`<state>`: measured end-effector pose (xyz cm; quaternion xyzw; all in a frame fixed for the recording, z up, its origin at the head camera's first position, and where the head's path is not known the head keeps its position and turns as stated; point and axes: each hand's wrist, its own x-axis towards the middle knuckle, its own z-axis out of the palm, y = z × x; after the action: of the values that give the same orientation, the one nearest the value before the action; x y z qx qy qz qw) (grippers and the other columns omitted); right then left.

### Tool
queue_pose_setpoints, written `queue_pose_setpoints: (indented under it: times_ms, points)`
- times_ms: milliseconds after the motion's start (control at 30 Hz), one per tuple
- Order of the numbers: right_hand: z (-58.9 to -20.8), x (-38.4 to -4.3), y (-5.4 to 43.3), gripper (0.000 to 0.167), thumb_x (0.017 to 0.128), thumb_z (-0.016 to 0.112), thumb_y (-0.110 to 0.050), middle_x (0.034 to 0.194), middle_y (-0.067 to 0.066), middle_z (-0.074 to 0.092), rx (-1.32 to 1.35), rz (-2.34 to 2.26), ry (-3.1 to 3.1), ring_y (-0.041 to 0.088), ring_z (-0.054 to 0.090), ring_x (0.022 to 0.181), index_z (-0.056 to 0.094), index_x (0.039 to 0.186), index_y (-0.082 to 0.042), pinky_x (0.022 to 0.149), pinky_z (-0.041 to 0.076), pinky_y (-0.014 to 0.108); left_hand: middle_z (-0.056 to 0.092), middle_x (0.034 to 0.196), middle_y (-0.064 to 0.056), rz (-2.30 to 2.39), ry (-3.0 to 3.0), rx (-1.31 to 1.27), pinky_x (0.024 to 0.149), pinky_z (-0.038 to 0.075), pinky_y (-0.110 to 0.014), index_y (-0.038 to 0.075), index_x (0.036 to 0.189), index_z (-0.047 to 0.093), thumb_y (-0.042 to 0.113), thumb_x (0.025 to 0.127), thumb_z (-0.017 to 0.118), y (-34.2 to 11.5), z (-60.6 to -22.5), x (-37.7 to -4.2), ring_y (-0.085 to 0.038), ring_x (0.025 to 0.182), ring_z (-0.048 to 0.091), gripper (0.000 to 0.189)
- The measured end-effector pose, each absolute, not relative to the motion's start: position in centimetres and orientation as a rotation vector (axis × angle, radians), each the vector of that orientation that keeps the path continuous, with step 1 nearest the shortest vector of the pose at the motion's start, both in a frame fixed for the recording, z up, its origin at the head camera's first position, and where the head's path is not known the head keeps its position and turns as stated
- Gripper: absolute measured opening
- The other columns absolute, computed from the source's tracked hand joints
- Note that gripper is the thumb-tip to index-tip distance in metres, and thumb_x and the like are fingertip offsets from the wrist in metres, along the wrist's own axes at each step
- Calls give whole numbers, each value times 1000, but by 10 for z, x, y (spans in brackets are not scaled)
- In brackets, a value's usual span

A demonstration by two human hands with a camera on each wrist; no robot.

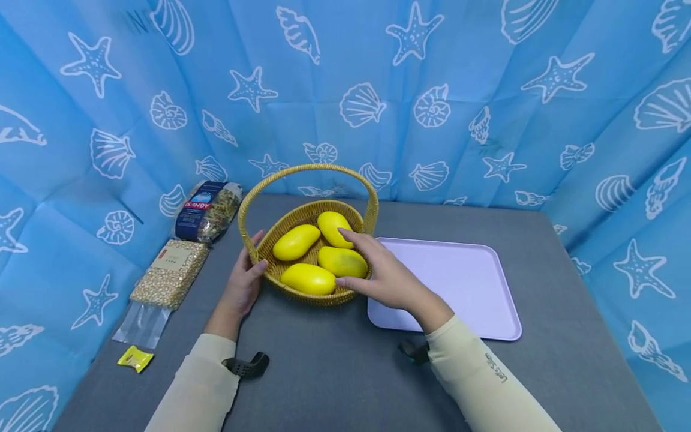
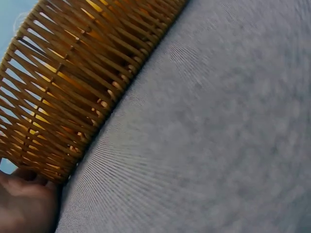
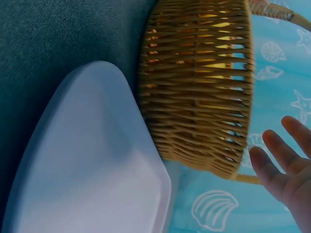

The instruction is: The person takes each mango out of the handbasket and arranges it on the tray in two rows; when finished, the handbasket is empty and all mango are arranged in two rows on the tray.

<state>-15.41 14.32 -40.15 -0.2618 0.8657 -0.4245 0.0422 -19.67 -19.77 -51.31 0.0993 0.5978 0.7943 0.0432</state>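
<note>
A wicker basket [image 1: 317, 300] with a tall arched handle [image 1: 318, 166] stands on the table and holds several yellow mangoes. My left hand [image 1: 244, 285] grips the basket's left end, thumb over the rim by the foot of the handle. In the left wrist view its fingers [image 2: 29, 182] lie against the woven wall [image 2: 82, 82]. My right hand [image 1: 390, 275] hovers over the right side with fingers spread. Its thumb is by the front mango [image 1: 308, 279], the fingertips by the back mango [image 1: 332, 228]; contact cannot be told. Another mango [image 1: 343, 262] lies partly below that hand.
A lilac tray [image 1: 448, 285] lies right of the basket, under my right forearm. Left of the basket are a dark-labelled bag [image 1: 207, 210], a vacuum pack of pale grains [image 1: 170, 273] and a small yellow wrapped packet [image 1: 135, 358]. A blue shell-print curtain [image 1: 345, 102] stands behind.
</note>
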Motion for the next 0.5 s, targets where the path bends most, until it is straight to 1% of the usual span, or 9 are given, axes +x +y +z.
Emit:
queue_pose_setpoints:
  times_ms: [67, 133, 200, 333, 500]
  points:
    - [-404, -159, 138, 88, 100, 81, -41, 172, 3, 38, -802, -1269, 2647, 28, 35, 155, 34, 173, -27, 120, 34, 59, 29, 174, -11, 2394, 1874, 281, 119, 34, -32, 18, 175, 26, -3, 109, 52, -198, -513, -196, -30, 155, 33, 73]
    - [-408, -164, 132, 87, 101, 81, -34, 171, 6, 38, -799, -1230, 2652, 30, 37, 154, 34, 173, -26, 120, 34, 59, 31, 173, -10, 2375, 1891, 271, 116, 38, -29, 19, 174, 27, -7, 107, 55, -198, -513, -196, -30, 153, 35, 77]
    - [-411, -169, 127, 86, 101, 81, -28, 171, 8, 39, -788, -1148, 2678, 31, 38, 152, 33, 173, -26, 120, 36, 57, 32, 173, -9, 2362, 1899, 264, 113, 41, -28, 21, 174, 27, -8, 106, 57, -198, -513, -196, -30, 152, 36, 80]
    - [-417, -177, 114, 81, 102, 79, -18, 166, 13, 44, -791, -837, 2771, 36, 45, 146, 37, 172, -24, 115, 42, 57, 31, 173, -10, 2362, 1894, 269, 112, 42, -29, 20, 175, 25, -8, 106, 58, -197, -512, -196, -31, 152, 35, 81]
    - [-424, -183, 99, 64, 105, 74, -12, 153, 16, 54, -763, -515, 2838, 35, 54, 134, 51, 164, -17, 107, 50, 53, 31, 173, -11, 2365, 1889, 274, 113, 42, -29, 19, 175, 25, -8, 106, 58, -197, -512, -195, -32, 153, 35, 81]
